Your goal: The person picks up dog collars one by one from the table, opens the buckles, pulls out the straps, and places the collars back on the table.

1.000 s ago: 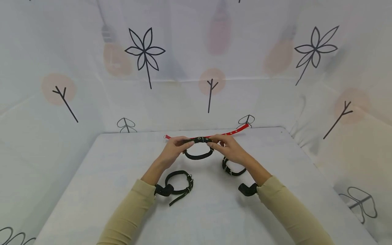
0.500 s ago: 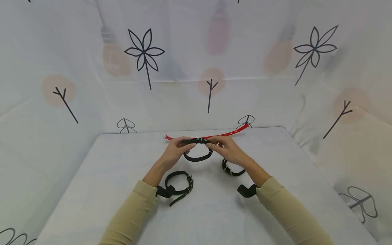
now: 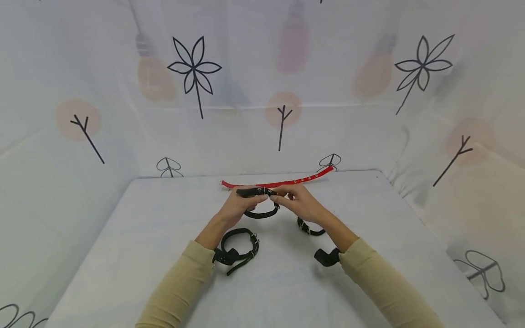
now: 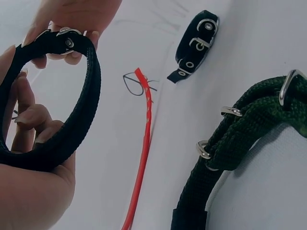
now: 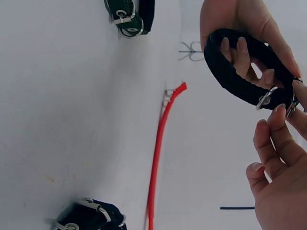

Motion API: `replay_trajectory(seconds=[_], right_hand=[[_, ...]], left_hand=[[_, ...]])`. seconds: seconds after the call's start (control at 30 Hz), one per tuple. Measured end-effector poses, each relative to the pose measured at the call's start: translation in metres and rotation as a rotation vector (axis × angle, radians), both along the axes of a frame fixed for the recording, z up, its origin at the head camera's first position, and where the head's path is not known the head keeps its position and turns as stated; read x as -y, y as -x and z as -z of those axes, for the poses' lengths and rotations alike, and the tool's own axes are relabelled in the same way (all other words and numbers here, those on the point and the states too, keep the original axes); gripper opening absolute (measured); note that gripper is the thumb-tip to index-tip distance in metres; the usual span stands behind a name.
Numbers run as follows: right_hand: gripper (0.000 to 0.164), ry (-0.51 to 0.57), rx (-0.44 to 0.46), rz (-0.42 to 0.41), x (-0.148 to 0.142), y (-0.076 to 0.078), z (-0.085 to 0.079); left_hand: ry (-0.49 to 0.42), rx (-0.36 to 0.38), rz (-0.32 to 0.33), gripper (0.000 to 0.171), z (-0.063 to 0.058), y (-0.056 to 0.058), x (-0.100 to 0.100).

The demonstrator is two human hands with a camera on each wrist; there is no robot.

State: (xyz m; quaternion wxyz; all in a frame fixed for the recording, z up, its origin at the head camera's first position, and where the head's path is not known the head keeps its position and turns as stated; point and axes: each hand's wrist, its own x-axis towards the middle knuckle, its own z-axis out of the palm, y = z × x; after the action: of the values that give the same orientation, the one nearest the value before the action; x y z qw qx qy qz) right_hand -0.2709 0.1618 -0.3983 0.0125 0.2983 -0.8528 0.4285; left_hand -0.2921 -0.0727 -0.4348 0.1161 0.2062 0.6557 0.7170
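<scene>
While the red strap (image 3: 283, 184) lies along the far edge of the table (image 3: 287, 291), the head view shows both hands holding a black collar (image 3: 261, 215) on its near side. The left hand (image 3: 238, 207) clamps thumb and fingers on the band; the right hand (image 3: 302, 202) pinches it by the buckle (image 3: 264, 191), thumb and forefinger together. Nearer than the red strap lie the left collar (image 3: 255, 246) and the right collar (image 3: 310, 233), the latter partly covered.

From the left wrist, the black collar stands as a wide loop to the left of the red strap, with the left hand's bent fingers showing through its opening and the right hand's fingertips at the buckle; the left collar and right collar are to the strap's right.

From the right wrist, the black collar is to the red strap's right. The right hand's fingertips touch the band by the buckle, its lowest finger bent and apart from the others.
</scene>
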Motion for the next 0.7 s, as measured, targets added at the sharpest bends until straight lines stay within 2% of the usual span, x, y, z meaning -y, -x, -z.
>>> replay_trajectory(seconds=[0.23,0.47,0.7], right_hand=[[0.016,-0.026,-0.004,-0.029,0.000,0.000,-0.002],[0.015,-0.053,-0.110,0.011,0.001,0.000,-0.008],[0.013,-0.045,-0.125,0.011,0.002,-0.002,-0.012]], left_hand=[[0.037,-0.022,-0.026,0.013,-0.001,0.001,0.002],[0.047,-0.036,-0.054,0.006,-0.004,-0.001,-0.001],[0.046,-0.044,-0.064,0.008,-0.005,-0.002,-0.005]])
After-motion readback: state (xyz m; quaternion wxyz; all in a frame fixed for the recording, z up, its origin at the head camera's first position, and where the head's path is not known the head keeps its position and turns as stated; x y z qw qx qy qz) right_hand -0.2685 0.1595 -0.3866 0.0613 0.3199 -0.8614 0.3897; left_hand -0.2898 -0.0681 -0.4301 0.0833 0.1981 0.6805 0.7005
